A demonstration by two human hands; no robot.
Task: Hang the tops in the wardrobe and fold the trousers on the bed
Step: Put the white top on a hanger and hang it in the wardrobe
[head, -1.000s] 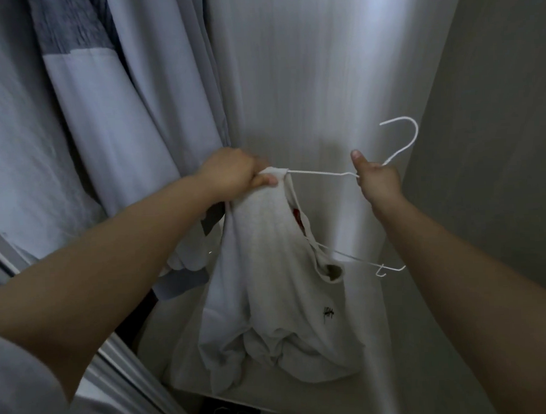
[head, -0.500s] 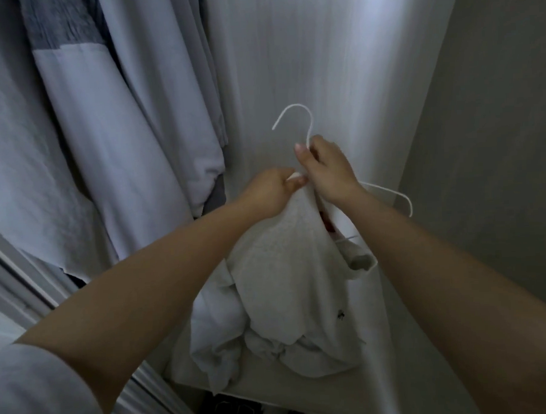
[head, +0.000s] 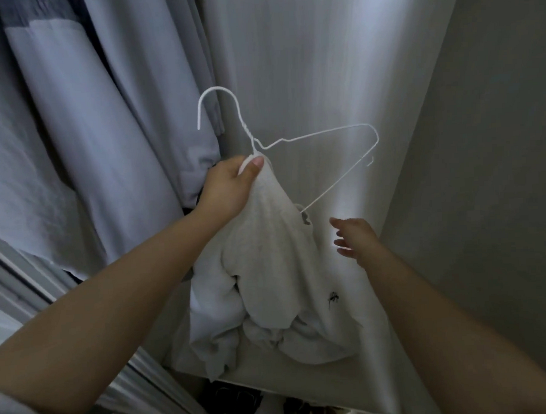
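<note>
A white top (head: 268, 269) with a small dark logo hangs bunched from a white wire hanger (head: 318, 136) inside the wardrobe. My left hand (head: 230, 186) grips the top's fabric together with the hanger just below its neck, hook pointing up and left. The hanger's right shoulder sticks out bare; its left side is hidden under the fabric. My right hand (head: 353, 237) hovers lower right of the top with fingers spread, touching nothing.
Pale grey-blue garments (head: 90, 136) hang at the left, close behind my left hand. The white wardrobe back panel (head: 305, 49) is ahead, its grey side wall (head: 482, 166) at right. Dark shoes (head: 239, 402) lie on the floor below a white shelf edge.
My right hand has let go of the hanger neck and dropped down to the right, open. My left hand now holds hanger and top alone, and the hanger has swung upright.
</note>
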